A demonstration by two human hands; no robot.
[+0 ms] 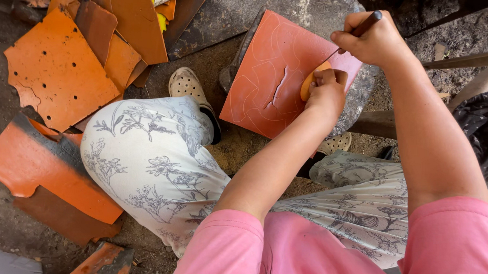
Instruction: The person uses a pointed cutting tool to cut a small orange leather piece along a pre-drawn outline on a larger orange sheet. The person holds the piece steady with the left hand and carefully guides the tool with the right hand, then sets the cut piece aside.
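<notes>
A reddish-orange sheet (269,75) with scratched curved outlines and a tear in its middle lies tilted on a grey stone slab (233,11). My left hand (325,89) presses a small orange oval template (309,84) flat on the sheet's right part. My right hand (372,38) grips a thin dark-handled scribing tool (364,24) with its fine metal point touching the sheet beside the template.
Orange sheets with punched holes (60,68) are piled at the upper left. Bent orange and brown pieces (48,173) lie on the dirt floor at left. My knees in floral trousers (146,157) and cream clogs (186,83) sit between. A wooden bar (460,62) runs at right.
</notes>
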